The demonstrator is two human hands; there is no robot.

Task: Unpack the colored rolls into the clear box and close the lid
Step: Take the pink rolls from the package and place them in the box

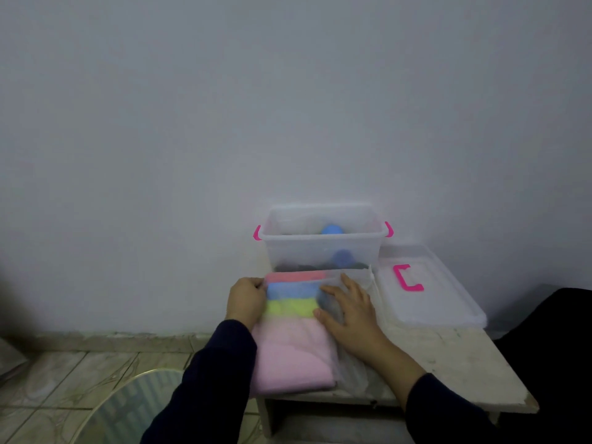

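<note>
Pink, yellow, blue and red rolls [290,307] side by side in a thin clear bag [349,363] on the table [448,357], just in front of the box [323,241]. Left hand [245,299] curled on the bag's left edge, fingers pressed together; right hand [350,315] flat on the pack, fingers spread. Box open with blue rolls inside; lid [426,293] flat beside it to the right.
</note>
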